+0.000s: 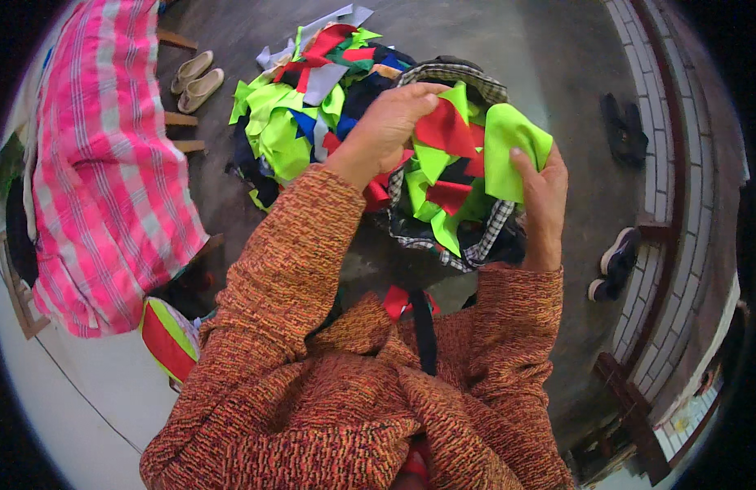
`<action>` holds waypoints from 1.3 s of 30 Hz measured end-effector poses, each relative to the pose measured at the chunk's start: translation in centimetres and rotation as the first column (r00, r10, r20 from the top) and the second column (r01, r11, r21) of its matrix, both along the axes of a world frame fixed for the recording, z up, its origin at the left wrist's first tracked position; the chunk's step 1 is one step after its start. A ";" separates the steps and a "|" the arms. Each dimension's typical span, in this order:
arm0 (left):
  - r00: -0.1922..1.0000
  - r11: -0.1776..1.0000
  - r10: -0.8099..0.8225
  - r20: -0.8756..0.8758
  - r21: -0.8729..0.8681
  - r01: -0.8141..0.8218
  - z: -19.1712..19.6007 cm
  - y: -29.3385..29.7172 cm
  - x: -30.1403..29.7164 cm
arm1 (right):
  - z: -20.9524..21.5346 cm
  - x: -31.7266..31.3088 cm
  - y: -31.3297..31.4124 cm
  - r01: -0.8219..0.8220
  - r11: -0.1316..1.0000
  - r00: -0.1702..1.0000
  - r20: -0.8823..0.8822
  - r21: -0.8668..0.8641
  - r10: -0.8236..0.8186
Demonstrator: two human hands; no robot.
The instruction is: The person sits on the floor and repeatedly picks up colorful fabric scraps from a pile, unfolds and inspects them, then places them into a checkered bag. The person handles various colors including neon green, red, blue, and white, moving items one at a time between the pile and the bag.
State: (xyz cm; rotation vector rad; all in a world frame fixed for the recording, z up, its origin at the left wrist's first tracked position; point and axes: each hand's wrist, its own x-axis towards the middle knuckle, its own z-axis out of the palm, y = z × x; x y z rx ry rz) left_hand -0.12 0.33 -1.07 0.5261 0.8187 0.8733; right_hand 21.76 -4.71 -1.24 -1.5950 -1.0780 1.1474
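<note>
My left hand (386,122) is closed in a pinch at the edge of a red fabric scrap (445,131), with a bit of neon green cloth beside it. In my right hand (545,192) a larger neon green fabric piece (509,143) is gripped, thumb on its face and fingers behind. Below both hands sits a bag (500,220) with black-and-white checked trim, its mouth filled with neon green, red and black scraps. Left of it lies a heap of mixed fabric scraps (280,139) in neon green, red, grey and blue.
A pink plaid cloth (108,163) drapes over wooden-legged furniture at the left, with pale shoes (200,84) beside it. Along the brick wall (660,106) at right lie black sandals (624,131) and dark sneakers (616,261). A red-and-green rounded item (167,339) is near my left elbow.
</note>
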 end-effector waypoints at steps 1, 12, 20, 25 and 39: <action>0.999 1.000 -0.021 -0.050 -0.013 0.020 -0.1 -0.1 0.5 | -0.1 0.2 -0.2 -0.057 0.996 0.987 0.144 -0.071 0.067; 0.770 0.931 0.360 -0.527 0.259 -0.258 0.5 4.2 -12.4 | 0.1 -1.4 -0.5 -0.152 0.982 0.796 0.575 -0.109 0.187; 0.254 0.925 0.363 -0.897 0.314 -0.215 -11.1 4.0 -26.1 | 0.3 -2.5 -0.2 -0.246 0.957 0.800 0.526 -0.151 0.289; -0.196 0.997 0.012 -0.981 -0.002 0.072 -15.5 2.1 -27.0 | -0.1 -3.1 0.0 -0.270 0.942 0.794 0.507 -0.199 0.335; -0.342 0.975 -0.154 -0.927 -0.198 0.098 -22.1 2.6 -22.8 | -2.0 -3.2 -1.0 -0.353 0.877 0.700 0.530 -0.327 0.479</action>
